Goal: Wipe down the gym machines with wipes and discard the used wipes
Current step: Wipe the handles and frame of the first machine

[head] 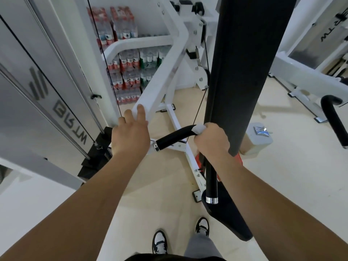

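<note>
Here we are at the white cable machine (163, 72), its tall black back pad (244, 72) filling the middle of the room and shrink-wrapped packs of water bottles (128, 72) stacked behind the frame. The wiping step is in hand, on the curved black handle grip (173, 137) that sticks out at waist height.

The left hand (130, 136) lies flat on the end of the white frame arm, fingers straight, bracing rather than gripping. The right hand (211, 142) is curled tight round the inner end of the grip, just beside the back pad, with the white wipe (199, 129) bunched inside the fist; only 1 corner pokes out by the thumb.

My read: 1 handle underway, plenty of machine left. The next move calls for dragging that closed fist along the foam toward the chrome end cap, squeezing and twisting so the wipe covers the whole round. A 2nd black handle (211, 181) hangs lower, right beside the right forearm, and looks like the next candidate.

Down on the floor sits a grey box (259, 142) with a torn foil wrapper (260, 131) on top. I can't tell from here if that's the bin.
</note>
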Tool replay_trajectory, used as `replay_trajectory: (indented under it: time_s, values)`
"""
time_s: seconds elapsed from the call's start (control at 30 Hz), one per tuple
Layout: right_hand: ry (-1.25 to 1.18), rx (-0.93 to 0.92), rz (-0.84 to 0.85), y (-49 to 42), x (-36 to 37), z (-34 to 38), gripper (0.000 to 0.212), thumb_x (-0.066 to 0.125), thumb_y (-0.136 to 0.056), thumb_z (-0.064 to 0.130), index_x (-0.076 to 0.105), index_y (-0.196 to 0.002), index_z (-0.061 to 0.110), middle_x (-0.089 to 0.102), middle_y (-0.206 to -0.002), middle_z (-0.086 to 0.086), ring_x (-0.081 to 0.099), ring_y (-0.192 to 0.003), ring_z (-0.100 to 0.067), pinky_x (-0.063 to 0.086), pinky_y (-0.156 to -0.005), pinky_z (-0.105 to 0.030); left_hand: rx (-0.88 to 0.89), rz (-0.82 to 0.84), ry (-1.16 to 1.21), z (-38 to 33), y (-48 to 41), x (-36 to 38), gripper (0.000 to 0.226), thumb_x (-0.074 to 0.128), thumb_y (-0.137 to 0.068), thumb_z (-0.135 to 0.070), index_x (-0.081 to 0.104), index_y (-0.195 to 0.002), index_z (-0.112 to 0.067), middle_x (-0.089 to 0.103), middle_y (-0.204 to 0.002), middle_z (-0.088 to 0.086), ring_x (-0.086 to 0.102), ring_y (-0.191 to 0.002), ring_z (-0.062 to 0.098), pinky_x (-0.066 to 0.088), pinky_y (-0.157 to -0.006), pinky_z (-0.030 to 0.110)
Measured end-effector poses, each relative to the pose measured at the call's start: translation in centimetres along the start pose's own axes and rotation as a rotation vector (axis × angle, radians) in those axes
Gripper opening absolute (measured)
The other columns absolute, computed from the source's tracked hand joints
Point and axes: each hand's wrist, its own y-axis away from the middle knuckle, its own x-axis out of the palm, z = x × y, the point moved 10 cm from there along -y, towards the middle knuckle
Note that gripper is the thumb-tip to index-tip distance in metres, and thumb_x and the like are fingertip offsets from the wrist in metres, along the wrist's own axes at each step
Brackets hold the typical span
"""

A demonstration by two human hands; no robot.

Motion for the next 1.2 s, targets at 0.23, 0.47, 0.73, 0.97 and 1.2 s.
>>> replay_trajectory:
  time_s: [0.23, 0.47, 0.73, 0.97, 1.2]
  values:
    - [-0.337, 0.213, 0.060, 4.2, 1.9, -5.0, 0.015, 0.069, -0.094, 0.022, 0.059, -0.101, 0.013, 0.066, -0.071, -0.002, 0.065, -0.052, -0.014, 0.053, -0.047, -0.026, -0.004, -0.002, 0.044, 0.2, -0.2, 0.2, 0.052, 0.033, -0.107, -0.035, 0.019, -0.153, -0.015, 0.048, -0.132, 0.022, 0.057, -0.103, 0.037, 0.048, -0.070, 0.045]
    - [-0.653, 0.410, 0.629, 10.9, 7.3, -8.6, 0.052, 0.068, -0.089, 0.007, 0.038, -0.048, 0.014, 0.033, -0.047, -0.007, 0.044, -0.040, -0.023, 0.052, -0.055, -0.030, 0.002, -0.015, 0.044, 0.2, -0.6, 0.4, 0.052, 0.037, -0.106, -0.034, 0.019, -0.152, -0.015, 0.048, -0.128, 0.024, 0.056, -0.101, 0.041, 0.046, -0.068, 0.047]
    - [-1.109, 0.416, 1.011, 11.4, 9.5, -6.8, 0.048, 0.069, -0.086, 0.007, 0.032, -0.058, 0.019, 0.026, -0.047, 0.000, 0.035, -0.038, -0.014, 0.041, -0.046, -0.026, -0.001, -0.016, 0.054, 0.2, -0.5, 0.2, 0.052, 0.039, -0.105, -0.034, 0.023, -0.150, -0.014, 0.051, -0.123, 0.024, 0.057, -0.097, 0.040, 0.049, -0.066, 0.047]
    - [-0.446, 0.294, 0.251, 1.1, 2.2, -3.1, 0.011, 0.072, -0.085, 0.013, 0.064, -0.092, 0.012, 0.063, -0.066, -0.005, 0.061, -0.047, -0.018, 0.058, -0.050, -0.032, 0.002, -0.021, 0.015, 0.1, -0.3, 0.2, 0.052, 0.040, -0.105, -0.034, 0.025, -0.150, -0.013, 0.052, -0.122, 0.024, 0.058, -0.092, 0.039, 0.051, -0.063, 0.045]
    - [0.740, -0.757, 0.159, 0.1, 3.7, 8.6, 0.024, 0.063, -0.090, 0.016, 0.054, -0.111, 0.020, 0.038, -0.071, 0.005, 0.055, -0.070, -0.020, 0.044, -0.064, -0.035, -0.017, -0.027, -0.033, -0.1, 0.0, 0.0, 0.053, 0.040, -0.105, -0.034, 0.025, -0.150, -0.012, 0.050, -0.121, 0.022, 0.057, -0.089, 0.037, 0.051, -0.064, 0.046]
